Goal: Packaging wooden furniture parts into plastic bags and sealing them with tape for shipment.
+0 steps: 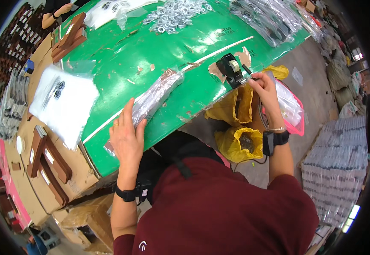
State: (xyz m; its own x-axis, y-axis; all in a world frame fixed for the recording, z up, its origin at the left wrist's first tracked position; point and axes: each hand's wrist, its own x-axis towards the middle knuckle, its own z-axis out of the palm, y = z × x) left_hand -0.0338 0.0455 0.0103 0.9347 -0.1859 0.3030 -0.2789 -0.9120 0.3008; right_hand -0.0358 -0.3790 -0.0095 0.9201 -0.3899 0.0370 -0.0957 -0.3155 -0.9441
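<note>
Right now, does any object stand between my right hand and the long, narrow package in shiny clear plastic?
Yes. The black tape dispenser stands on the green tabletop, just left of your right hand, between it and the plastic-wrapped package. Your left hand is at the package; nothing visible separates them.

At my left hand (127, 134): wrapped bundle (157, 94), clear silvery film, reddish brown at its far end. Tabletop (117, 63) beyond my fingers: bright green, crossed by a white line (221, 50). By my right hand (265, 89): tape dispenser (225, 68), black, pale roll. Below that hand: sacks (225, 146), yellow. Left of my left hand: plastic bags (76, 114), milky white with black ring shapes; slats (61, 168), brown, white labels. Above my hands, my shirt (219, 208) aside: washers (172, 18), silver. Shirt: plain maroon, small white mark.
</note>
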